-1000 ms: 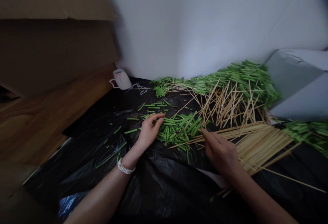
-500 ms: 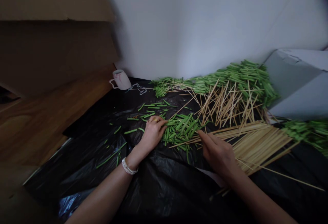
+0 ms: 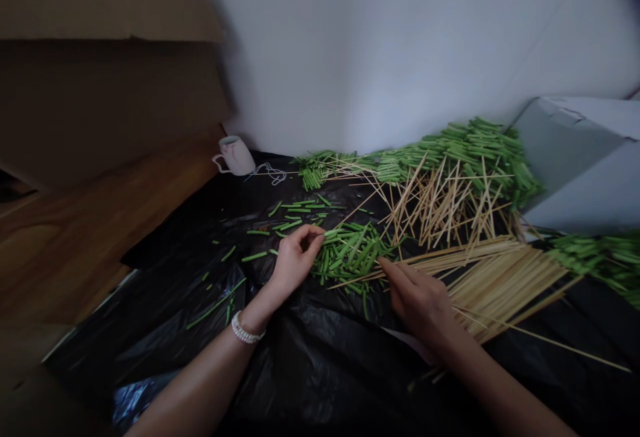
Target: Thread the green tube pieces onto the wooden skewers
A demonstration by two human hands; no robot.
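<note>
My left hand [image 3: 296, 255], wearing a beaded bracelet, is closed, with thumb and forefinger pinching a cut green stem piece [image 3: 331, 233] at the upper left of a loose heap of green stem pieces [image 3: 356, 250]. My right hand [image 3: 423, 300] is also closed, at the heap's right side. A thin bamboo skewer appears at its fingertips, mostly hidden by the hand. Close by the right hand lies a layer of bare bamboo skewers [image 3: 510, 283]. Scattered stem pieces [image 3: 299, 209] lie beyond and left of the left hand.
Black plastic sheeting [image 3: 295, 370] covers the work surface. Against the pale wall lie skewered green stems [image 3: 465, 147], their sticks [image 3: 445, 203] pointing toward me. A mug [image 3: 237, 157] with string [image 3: 273, 173] stands back left. A white box [image 3: 585, 157] and more stems [image 3: 600, 257] are right; cardboard [image 3: 110, 90] rises left.
My left fingers have lifted slightly from the heap and curled into a pinch on a stem piece. My right hand has moved a little left, toward the heap.
</note>
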